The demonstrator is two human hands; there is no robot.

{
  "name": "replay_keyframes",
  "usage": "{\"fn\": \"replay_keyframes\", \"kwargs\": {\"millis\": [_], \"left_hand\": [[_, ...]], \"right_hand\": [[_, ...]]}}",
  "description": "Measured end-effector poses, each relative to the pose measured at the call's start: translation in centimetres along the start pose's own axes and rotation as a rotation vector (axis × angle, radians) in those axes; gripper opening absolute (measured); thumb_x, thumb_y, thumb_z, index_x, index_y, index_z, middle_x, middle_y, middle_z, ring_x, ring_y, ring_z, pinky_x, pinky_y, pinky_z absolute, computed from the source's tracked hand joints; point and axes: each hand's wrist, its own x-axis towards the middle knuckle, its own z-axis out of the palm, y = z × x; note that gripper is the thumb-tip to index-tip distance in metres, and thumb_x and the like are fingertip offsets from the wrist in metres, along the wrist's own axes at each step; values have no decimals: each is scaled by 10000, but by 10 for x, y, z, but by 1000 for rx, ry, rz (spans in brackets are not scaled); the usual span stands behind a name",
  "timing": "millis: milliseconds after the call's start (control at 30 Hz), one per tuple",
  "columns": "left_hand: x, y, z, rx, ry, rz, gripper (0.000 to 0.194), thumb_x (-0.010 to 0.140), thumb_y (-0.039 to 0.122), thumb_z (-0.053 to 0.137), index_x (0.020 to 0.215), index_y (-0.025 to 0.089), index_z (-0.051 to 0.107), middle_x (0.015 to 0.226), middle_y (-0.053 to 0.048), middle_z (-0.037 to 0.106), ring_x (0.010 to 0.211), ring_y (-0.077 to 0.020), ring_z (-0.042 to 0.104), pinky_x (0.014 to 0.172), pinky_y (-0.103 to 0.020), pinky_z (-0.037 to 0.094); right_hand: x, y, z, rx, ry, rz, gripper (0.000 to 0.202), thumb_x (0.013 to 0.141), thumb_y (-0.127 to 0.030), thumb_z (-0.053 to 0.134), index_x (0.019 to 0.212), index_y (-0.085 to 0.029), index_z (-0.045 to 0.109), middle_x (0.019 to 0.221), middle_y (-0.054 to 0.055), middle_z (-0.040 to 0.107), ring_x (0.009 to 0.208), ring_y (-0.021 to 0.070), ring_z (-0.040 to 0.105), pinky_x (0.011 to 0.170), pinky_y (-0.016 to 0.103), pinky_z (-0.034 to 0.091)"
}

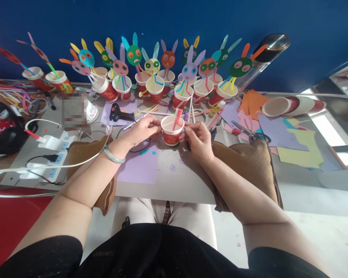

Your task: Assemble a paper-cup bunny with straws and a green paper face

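Red-and-white paper cup (171, 136) is standing upright between my two hands, straight ahead of me at the worktop (191, 185); whether its base is touching the surface, I cannot tell. Left hand (147, 129) is bracing the cup's left side with curled fingers; right hand (197, 139) is pinching the opposite side near the rim, thumb against forefinger. A red straw (177, 119) is leaning inside the cup and projecting above the rim. By my judgement, I am positioning or checking the straw; the next move is calling for a level cup and light, even pressure, as thin walls are liable to buckle.

Behind, loose straws (192, 112) and rabbit-headed cups (182, 101) are limiting forward reach. Left of these, a black glue gun (121, 115) is lying on purple paper (130, 107). Scissors (251, 134) are lying among the paper sheets (284, 133) at right. Near my left forearm, a white cable (46, 168) is crossing the power strip (63, 148), presenting a possible snag.
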Motion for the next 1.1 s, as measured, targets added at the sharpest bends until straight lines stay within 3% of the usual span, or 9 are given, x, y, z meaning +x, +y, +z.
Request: {"fn": "replay_keyframes", "kwargs": {"millis": [167, 367, 500, 800, 1100], "left_hand": [[-1, 3, 4, -62, 43, 20, 366, 778, 389, 943, 876, 179, 659, 723, -10, 698, 689, -147, 677, 646, -284, 510], [-6, 18, 12, -93, 95, -3, 191, 830, 120, 799, 810, 167, 615, 651, 27, 646, 619, -97, 644, 605, -218, 488], [-8, 22, 13, -120, 86, -33, 144, 837, 23, 688, 823, 158, 640, 627, 34, 616, 588, -86, 613, 598, -217, 476], [-4, 16, 7, -54, 57, -4, 129, 811, 62, 714, 902, 152, 731, 691, 18, 644, 648, -96, 603, 665, -249, 486], [-6, 24, 14, -49, 139, -59, 136, 869, 38, 600, 822, 152, 657, 681, 22, 650, 623, -80, 617, 647, -214, 495]], "right_hand": [[0, 0, 1, 24, -10, 24, 488, 852, -638, 862, 853, -258, 556, 859, -6, 778, 610, 117, 694, 604, 292, 648], [0, -2, 3, 43, -40, 4, 487, 859, -617, 867, 833, -248, 550, 724, -38, 747, 574, 106, 691, 566, 246, 623], [-1, -2, 3, 48, -55, 9, 475, 871, -606, 862, 836, -245, 556, 686, -33, 748, 586, 115, 709, 567, 238, 612], [2, 4, 1, 78, -79, 37, 490, 855, -620, 872, 842, -252, 548, 654, -56, 714, 547, 101, 646, 570, 244, 592], [1, 3, 1, 50, -57, 32, 490, 857, -621, 868, 846, -248, 551, 672, -47, 709, 607, 122, 706, 588, 253, 621]]}}
